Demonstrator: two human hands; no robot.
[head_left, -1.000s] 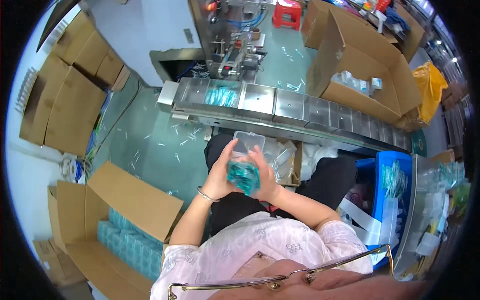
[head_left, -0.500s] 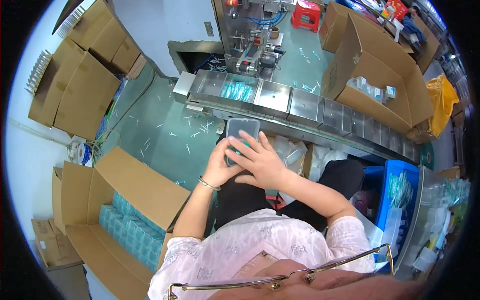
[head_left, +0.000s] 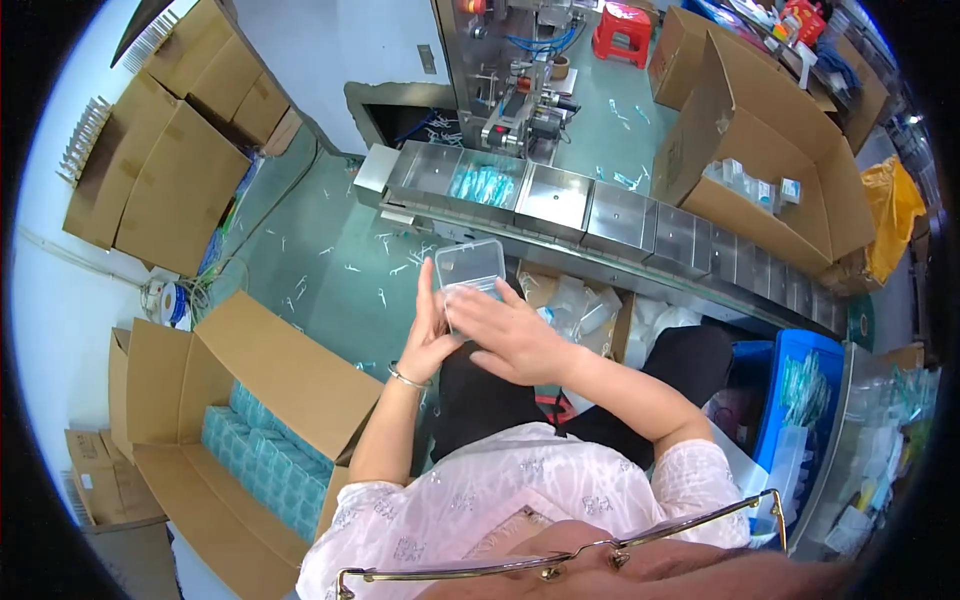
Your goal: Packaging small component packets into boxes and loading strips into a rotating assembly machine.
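Note:
A clear plastic box (head_left: 470, 263) is held upright over my lap, between my two hands. Along its left side my left hand (head_left: 427, 335) supports it, one finger stretched up the edge and a bracelet on the wrist. My right hand (head_left: 512, 335) lies across the box's near part with straight fingers, covering its lower end. What is inside the box is mostly hidden by that hand. Beyond, a pile of teal-wrapped small items (head_left: 484, 185) lies in a compartment of the steel conveyor (head_left: 552, 192).
At left stands an open carton (head_left: 290, 385) with stacked teal-filled clear boxes (head_left: 262, 450). A large carton (head_left: 790, 150) at right holds clear boxes. A blue bin (head_left: 805, 400) is by my right side. White picks lie scattered on the floor (head_left: 340, 235); a red stool (head_left: 622, 35) stands far off.
The clear box has shifted slightly left and tilted. My left fingers have straightened along its side, and my right hand's spread fingers have come together and slid left across it.

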